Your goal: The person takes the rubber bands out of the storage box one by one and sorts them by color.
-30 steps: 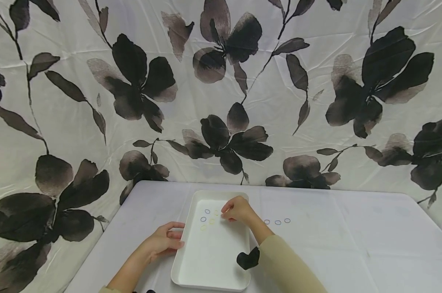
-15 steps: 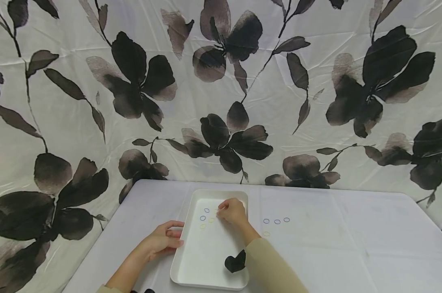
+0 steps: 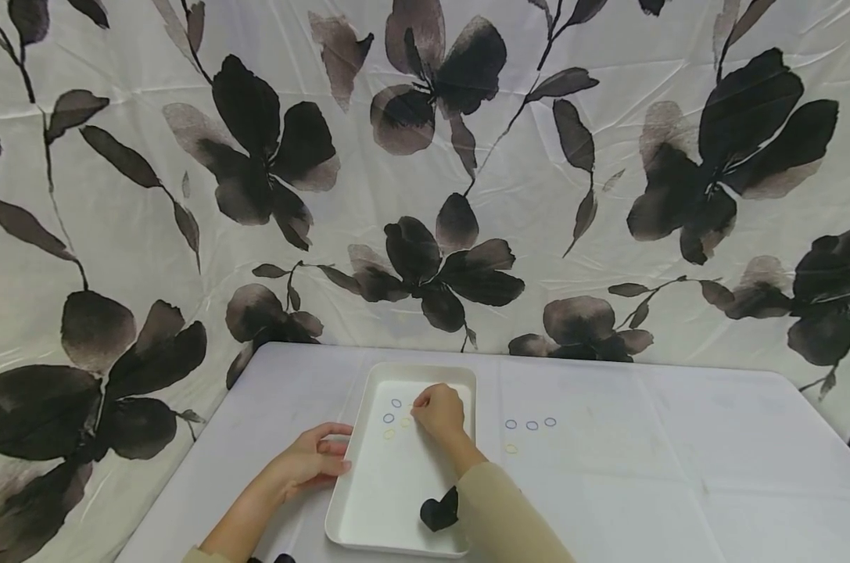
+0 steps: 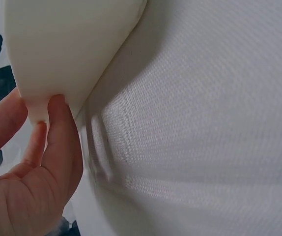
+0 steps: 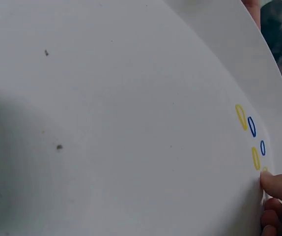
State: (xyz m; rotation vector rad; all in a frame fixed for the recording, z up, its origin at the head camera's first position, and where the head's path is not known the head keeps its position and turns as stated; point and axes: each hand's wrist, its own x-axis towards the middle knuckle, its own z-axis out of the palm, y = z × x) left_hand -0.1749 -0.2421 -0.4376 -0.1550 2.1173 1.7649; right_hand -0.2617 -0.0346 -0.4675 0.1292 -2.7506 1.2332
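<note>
A white tray (image 3: 378, 500) lies on the table. The left hand (image 3: 314, 461) rests at its left side, fingers and thumb spread against the outer wall. In the left wrist view, its fingertips touch that wall. The right hand (image 3: 441, 410) is over the far part of the tray, thumb and fingers drawn together. In the right wrist view, its thumb tip is at a small yellow ring (image 5: 265, 169), mostly hidden. Beside it lie two blue rings, including a blue ring (image 3: 388, 418), and two more yellow rings, including a yellow ring (image 3: 389, 434).
Right of the tray, several rings lie on the white tablecloth (image 3: 643, 469): a row of three blue ones, including a blue ring (image 3: 532, 425), and a yellow ring (image 3: 511, 449) below them. A floral curtain (image 3: 425, 195) hangs behind the table.
The right hand has moved left across the tray toward the ring group, with its fingertips now over the far yellow ring. The left hand keeps its place at the tray's side.
</note>
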